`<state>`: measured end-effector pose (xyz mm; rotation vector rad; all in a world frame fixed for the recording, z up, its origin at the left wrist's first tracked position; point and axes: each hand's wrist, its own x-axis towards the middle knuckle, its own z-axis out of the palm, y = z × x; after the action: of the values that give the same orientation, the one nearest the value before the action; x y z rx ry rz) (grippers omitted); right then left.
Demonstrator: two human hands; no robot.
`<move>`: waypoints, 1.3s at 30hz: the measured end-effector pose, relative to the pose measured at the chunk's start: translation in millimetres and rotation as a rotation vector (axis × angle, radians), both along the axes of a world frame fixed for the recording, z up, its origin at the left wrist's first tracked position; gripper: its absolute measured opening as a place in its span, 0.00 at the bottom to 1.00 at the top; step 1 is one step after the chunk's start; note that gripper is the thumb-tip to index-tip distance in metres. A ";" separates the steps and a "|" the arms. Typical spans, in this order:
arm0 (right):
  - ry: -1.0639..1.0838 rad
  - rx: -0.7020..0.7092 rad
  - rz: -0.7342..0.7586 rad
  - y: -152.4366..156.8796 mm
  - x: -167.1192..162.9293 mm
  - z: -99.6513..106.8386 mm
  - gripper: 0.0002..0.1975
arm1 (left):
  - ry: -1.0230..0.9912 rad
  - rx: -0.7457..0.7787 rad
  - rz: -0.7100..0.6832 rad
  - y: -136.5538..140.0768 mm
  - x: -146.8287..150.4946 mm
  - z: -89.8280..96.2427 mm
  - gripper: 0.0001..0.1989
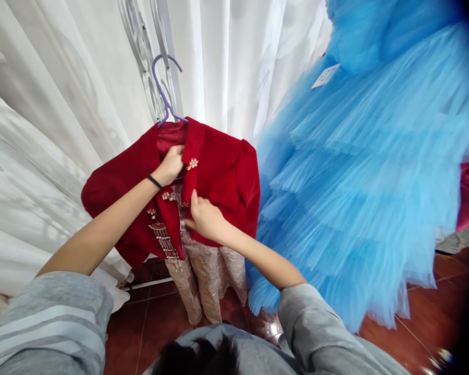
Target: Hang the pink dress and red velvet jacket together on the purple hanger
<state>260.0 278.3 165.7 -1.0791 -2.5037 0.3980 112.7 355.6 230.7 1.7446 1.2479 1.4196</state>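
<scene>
A red velvet jacket (222,172) hangs by a purple hanger (164,94) in front of me, its front parted. My left hand (172,165) grips the jacket's inner front edge near the neckline; its fingertips are hidden behind the cloth. Lower on that same edge, my right hand (206,217) closes on the fabric, with a finger lying along the front. Close above it sits a jewelled flower clasp (192,164). A beaded tassel ornament (164,242) dangles from the opposite front panel. Beneath the jacket hangs a pale pink glittery garment (205,271).
The hanger hooks over a metal rack (165,39). White curtains (234,57) form the backdrop. A large blue tiered tulle dress (359,172) with a white tag (325,76) fills the right side. Below lie reddish-brown floor tiles (156,323).
</scene>
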 end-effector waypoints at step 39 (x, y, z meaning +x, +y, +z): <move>0.074 -0.133 -0.657 23.5 98.1 -164.0 0.26 | 0.475 -0.070 0.209 -77.6 -12.7 48.9 0.12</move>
<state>358.0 301.8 1.7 -1.8053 -1.9259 0.3957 100.0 277.9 279.6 2.0212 1.7468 1.0800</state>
